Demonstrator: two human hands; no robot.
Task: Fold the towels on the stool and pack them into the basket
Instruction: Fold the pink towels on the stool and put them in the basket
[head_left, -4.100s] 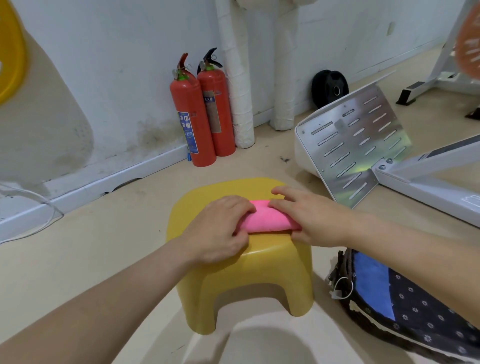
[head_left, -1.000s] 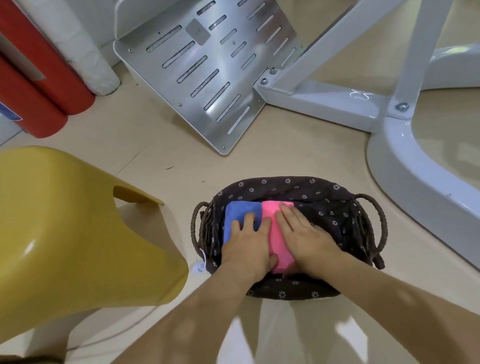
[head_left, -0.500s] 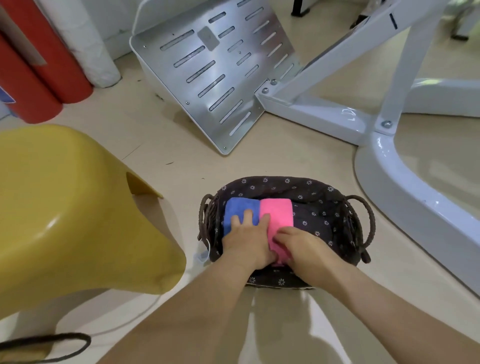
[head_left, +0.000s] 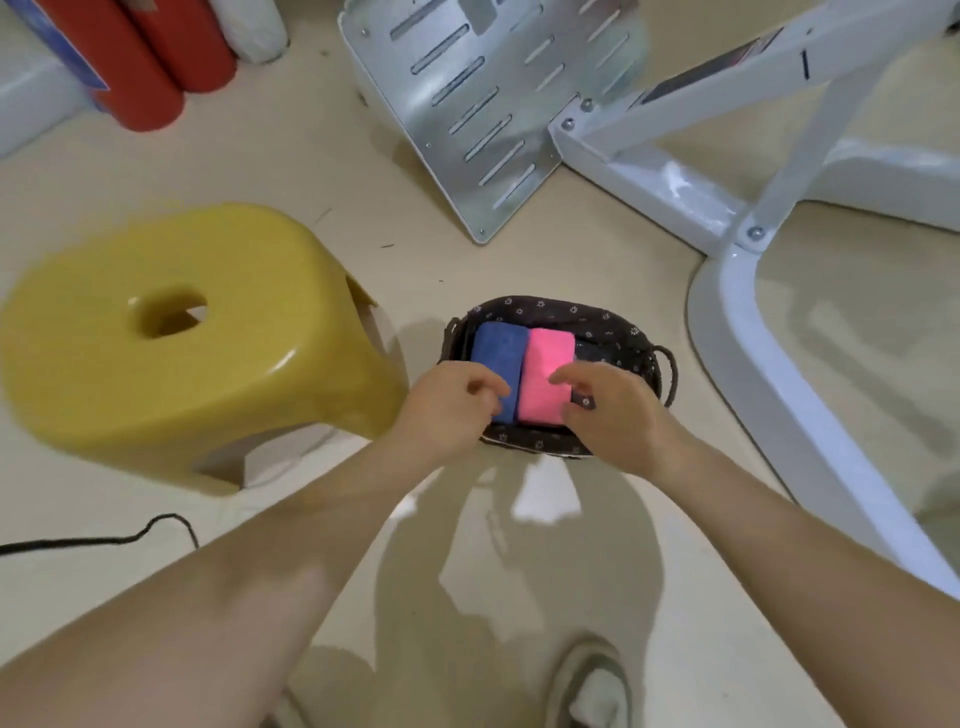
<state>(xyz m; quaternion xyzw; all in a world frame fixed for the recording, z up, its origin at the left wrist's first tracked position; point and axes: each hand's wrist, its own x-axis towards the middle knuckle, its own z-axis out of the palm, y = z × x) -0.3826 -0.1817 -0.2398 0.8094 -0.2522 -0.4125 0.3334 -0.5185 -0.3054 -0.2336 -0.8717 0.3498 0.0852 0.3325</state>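
A dark basket (head_left: 613, 332) with a flowered lining stands on the floor. Inside it lie a folded blue towel (head_left: 496, 348) on the left and a folded pink towel (head_left: 545, 371) beside it, touching. My left hand (head_left: 447, 410) hovers over the basket's near left corner with loosely curled fingers, holding nothing. My right hand (head_left: 613, 410) hangs above the near right part, fingers relaxed and spread, also holding nothing. The yellow stool (head_left: 171, 343) stands to the left of the basket with a bare top.
A white metal frame (head_left: 737, 332) with a slotted steel plate (head_left: 483, 104) stands behind and right of the basket. Red fire extinguishers (head_left: 140, 57) are at the far left wall. A black cable (head_left: 104, 538) lies on the floor at left. A shoe (head_left: 592, 686) shows below.
Both hands have lifted off the towels and pulled back toward me. The pink towel, earlier on the stool, now lies in the basket. The view has risen and swung left.
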